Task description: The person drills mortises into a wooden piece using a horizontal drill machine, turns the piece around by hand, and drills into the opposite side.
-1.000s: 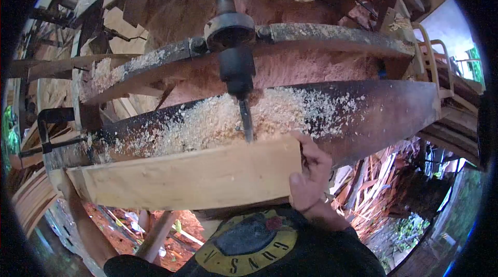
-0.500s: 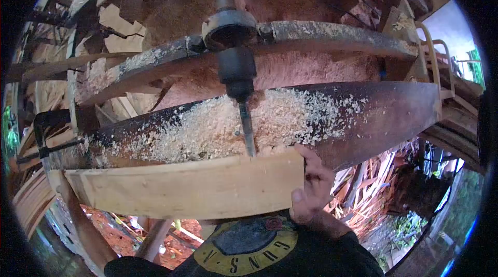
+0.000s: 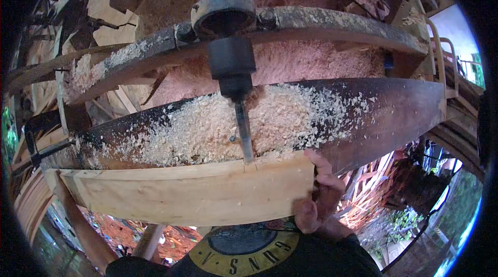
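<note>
A pale wooden board stands on its long edge at the front of a dark worktable. My right hand grips its right end, with the index finger along the top edge and the thumb low on the near face. At the far left end, my left hand holds the board, its fingers mostly hidden. A drill bit, fixed in a black chuck, points down and meets the board's top edge around its middle. Small dark marks show on that edge beside the bit.
Wood shavings are heaped on the worktable around the bit. A curved beam crosses behind the chuck. A clamp sits at the table's left end. Scrap wood strips lie below on the right.
The board and my right hand appear slightly lower and further right in view, while the drill and chuck appear slightly left. Both hands keep their hold on the board.
</note>
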Demonstrator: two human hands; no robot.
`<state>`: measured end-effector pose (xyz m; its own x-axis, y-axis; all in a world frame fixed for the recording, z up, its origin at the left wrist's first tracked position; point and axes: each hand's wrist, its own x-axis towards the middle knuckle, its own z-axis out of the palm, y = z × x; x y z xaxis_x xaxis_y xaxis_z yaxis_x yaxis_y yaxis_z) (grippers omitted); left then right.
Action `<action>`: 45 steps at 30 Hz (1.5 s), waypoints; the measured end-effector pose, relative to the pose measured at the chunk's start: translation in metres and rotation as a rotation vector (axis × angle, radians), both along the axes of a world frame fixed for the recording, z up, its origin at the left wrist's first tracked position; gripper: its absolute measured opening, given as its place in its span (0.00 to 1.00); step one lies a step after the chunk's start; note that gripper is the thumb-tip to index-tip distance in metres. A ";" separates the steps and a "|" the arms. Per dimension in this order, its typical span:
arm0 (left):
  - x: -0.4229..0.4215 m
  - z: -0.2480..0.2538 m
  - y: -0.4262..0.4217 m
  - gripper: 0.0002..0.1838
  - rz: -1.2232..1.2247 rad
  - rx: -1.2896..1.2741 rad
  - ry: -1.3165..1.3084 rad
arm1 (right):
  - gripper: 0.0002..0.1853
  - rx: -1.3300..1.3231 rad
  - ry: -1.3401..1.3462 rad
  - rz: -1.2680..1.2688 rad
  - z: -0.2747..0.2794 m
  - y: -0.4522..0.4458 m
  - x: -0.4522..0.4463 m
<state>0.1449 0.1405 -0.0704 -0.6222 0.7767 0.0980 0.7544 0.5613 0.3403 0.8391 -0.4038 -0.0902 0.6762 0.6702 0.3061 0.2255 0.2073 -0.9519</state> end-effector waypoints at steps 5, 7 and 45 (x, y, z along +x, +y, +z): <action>0.012 0.000 -0.003 0.58 0.086 0.063 0.087 | 0.28 -0.011 0.037 -0.028 0.002 0.002 -0.004; 0.012 0.005 -0.005 0.57 0.016 0.017 0.012 | 0.28 -0.040 0.011 -0.019 0.002 -0.001 -0.003; -0.006 -0.006 0.013 0.58 -0.326 0.096 -0.068 | 0.26 0.005 0.051 -0.086 0.001 0.019 -0.003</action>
<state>0.1388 0.1535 -0.0767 -0.3502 0.9251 0.1467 0.8625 0.2574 0.4357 0.8362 -0.3852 -0.0893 0.7458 0.6076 0.2729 0.1938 0.1940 -0.9617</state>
